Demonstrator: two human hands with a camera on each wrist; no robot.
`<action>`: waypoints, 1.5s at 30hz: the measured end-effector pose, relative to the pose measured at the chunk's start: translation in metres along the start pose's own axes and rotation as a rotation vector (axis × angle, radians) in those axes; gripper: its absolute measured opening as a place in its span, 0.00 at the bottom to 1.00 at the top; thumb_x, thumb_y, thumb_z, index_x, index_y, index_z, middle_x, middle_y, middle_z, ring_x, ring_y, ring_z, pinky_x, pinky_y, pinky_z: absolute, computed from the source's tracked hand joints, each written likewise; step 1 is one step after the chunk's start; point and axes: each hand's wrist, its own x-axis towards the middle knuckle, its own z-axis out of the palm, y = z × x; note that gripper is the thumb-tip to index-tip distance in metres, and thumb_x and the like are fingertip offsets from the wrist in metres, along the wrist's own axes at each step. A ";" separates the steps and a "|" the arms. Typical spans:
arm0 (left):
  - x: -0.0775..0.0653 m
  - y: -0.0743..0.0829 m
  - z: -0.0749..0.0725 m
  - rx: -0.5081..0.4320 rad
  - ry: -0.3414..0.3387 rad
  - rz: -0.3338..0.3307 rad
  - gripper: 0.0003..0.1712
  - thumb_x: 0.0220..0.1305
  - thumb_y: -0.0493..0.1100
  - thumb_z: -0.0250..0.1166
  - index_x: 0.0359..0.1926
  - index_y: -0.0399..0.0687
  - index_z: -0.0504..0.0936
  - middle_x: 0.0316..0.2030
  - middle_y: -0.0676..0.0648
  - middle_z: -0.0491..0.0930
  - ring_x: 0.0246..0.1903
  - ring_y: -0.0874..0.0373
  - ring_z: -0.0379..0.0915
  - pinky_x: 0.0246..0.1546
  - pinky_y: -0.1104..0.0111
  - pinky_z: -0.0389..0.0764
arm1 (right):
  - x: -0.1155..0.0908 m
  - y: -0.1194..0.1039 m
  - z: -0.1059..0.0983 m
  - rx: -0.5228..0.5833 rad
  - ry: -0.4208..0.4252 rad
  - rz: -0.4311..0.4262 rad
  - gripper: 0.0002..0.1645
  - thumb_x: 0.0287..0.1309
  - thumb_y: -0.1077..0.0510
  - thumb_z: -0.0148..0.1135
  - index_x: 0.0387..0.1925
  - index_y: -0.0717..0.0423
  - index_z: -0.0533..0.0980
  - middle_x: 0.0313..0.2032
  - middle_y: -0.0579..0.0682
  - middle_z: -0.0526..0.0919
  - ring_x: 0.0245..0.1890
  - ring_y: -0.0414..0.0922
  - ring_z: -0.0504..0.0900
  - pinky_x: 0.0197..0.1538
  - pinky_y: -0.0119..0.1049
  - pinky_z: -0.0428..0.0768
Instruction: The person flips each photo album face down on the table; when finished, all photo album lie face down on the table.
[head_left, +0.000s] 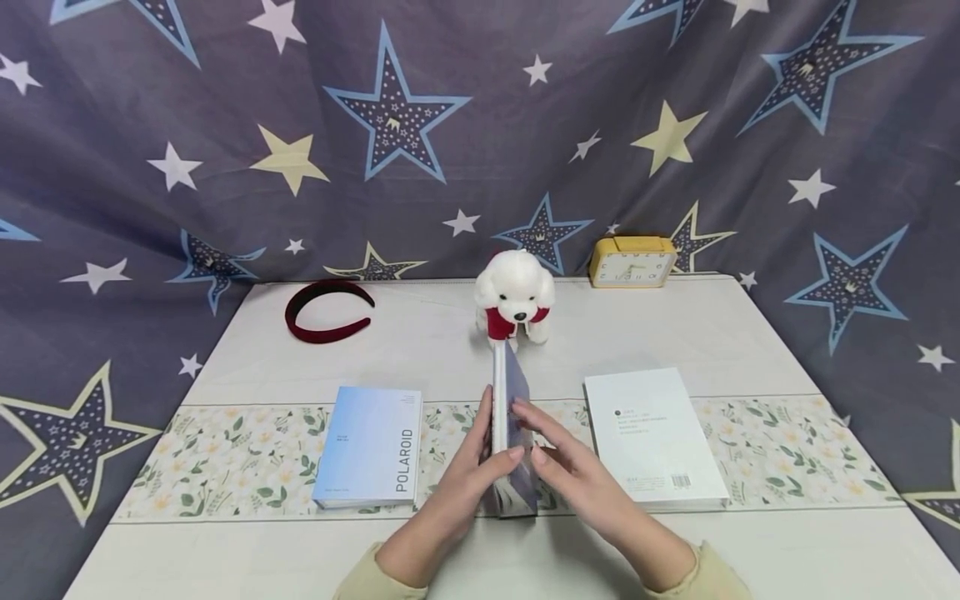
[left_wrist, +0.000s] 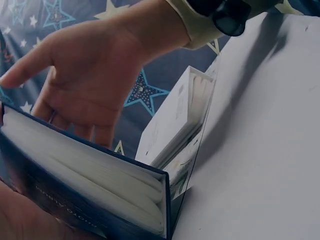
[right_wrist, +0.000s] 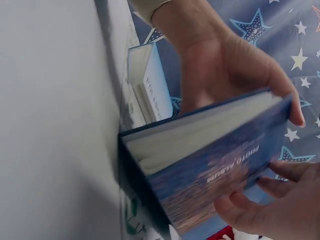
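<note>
A dark blue photo album (head_left: 517, 385) stands upright on its edge between the two hands, its white pages (left_wrist: 82, 160) showing along one side. My left hand (head_left: 459, 482) holds it, fingers along the left cover and thumb reaching over the page edge. On the other side, my right hand (head_left: 588, 482) touches the printed cover (right_wrist: 220, 172) with spread, relaxed fingertips. In the left wrist view, the right palm faces the album. A pale blue POLAROID album (head_left: 367, 446) lies left of the hands, and a white book (head_left: 652, 437) with a barcode lies to their right.
Just behind the album sits a white plush dog (head_left: 517, 287) with red clothing. A dark red headband (head_left: 326, 336) lies at the back left, and a yellow clock (head_left: 632, 262) stands at the back right. A star-patterned curtain (head_left: 480, 108) hangs behind the white table (head_left: 420, 346).
</note>
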 end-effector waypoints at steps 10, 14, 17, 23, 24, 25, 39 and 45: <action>-0.008 0.006 -0.011 -0.118 0.053 0.085 0.48 0.63 0.34 0.52 0.78 0.53 0.37 0.77 0.45 0.34 0.74 0.43 0.36 0.69 0.50 0.48 | -0.005 0.026 -0.005 -0.167 -0.029 0.150 0.46 0.57 0.53 0.69 0.74 0.51 0.59 0.73 0.71 0.44 0.70 0.70 0.48 0.61 0.64 0.66; -0.009 0.006 -0.017 -0.147 0.051 0.108 0.47 0.63 0.30 0.49 0.78 0.48 0.37 0.77 0.44 0.35 0.74 0.45 0.37 0.69 0.62 0.54 | -0.006 0.031 -0.006 -0.266 -0.038 0.235 0.61 0.47 0.46 0.76 0.76 0.49 0.50 0.73 0.69 0.46 0.71 0.66 0.49 0.66 0.64 0.58; -0.010 0.005 -0.021 -0.165 0.059 0.098 0.46 0.62 0.26 0.47 0.77 0.44 0.37 0.77 0.44 0.35 0.75 0.49 0.34 0.67 0.70 0.53 | -0.007 0.032 -0.007 -0.302 -0.049 0.288 0.70 0.43 0.44 0.78 0.78 0.51 0.43 0.74 0.64 0.50 0.72 0.62 0.52 0.69 0.61 0.54; -0.011 -0.002 -0.026 -0.165 0.089 0.066 0.45 0.60 0.23 0.42 0.77 0.41 0.39 0.77 0.45 0.36 0.75 0.51 0.32 0.69 0.68 0.48 | -0.008 0.035 -0.009 -0.328 -0.009 0.379 0.77 0.40 0.43 0.80 0.76 0.60 0.36 0.73 0.65 0.49 0.71 0.62 0.54 0.69 0.58 0.55; -0.011 -0.003 -0.026 -0.158 0.093 0.061 0.45 0.60 0.23 0.42 0.77 0.41 0.39 0.77 0.45 0.37 0.75 0.51 0.32 0.70 0.67 0.47 | -0.008 0.035 -0.009 -0.332 -0.002 0.388 0.77 0.39 0.43 0.80 0.76 0.61 0.38 0.73 0.66 0.50 0.71 0.61 0.55 0.69 0.58 0.56; -0.011 -0.004 -0.027 -0.149 0.095 0.055 0.45 0.60 0.23 0.41 0.77 0.42 0.38 0.77 0.46 0.37 0.75 0.51 0.32 0.70 0.65 0.46 | -0.008 0.035 -0.009 -0.337 0.005 0.393 0.76 0.39 0.42 0.80 0.76 0.61 0.39 0.73 0.66 0.51 0.71 0.61 0.55 0.69 0.58 0.56; -0.005 -0.013 -0.028 0.020 0.113 -0.087 0.55 0.59 0.26 0.51 0.77 0.51 0.28 0.77 0.48 0.29 0.75 0.50 0.24 0.72 0.52 0.32 | -0.009 0.035 -0.006 -0.274 0.082 0.384 0.71 0.40 0.45 0.79 0.77 0.56 0.45 0.72 0.62 0.58 0.70 0.57 0.58 0.69 0.56 0.57; -0.005 -0.016 -0.030 -0.005 0.085 -0.101 0.67 0.53 0.31 0.68 0.77 0.57 0.27 0.77 0.46 0.34 0.74 0.46 0.34 0.72 0.51 0.39 | -0.009 0.033 -0.007 -0.180 0.095 0.389 0.67 0.46 0.50 0.77 0.76 0.61 0.44 0.74 0.62 0.52 0.72 0.55 0.55 0.70 0.52 0.55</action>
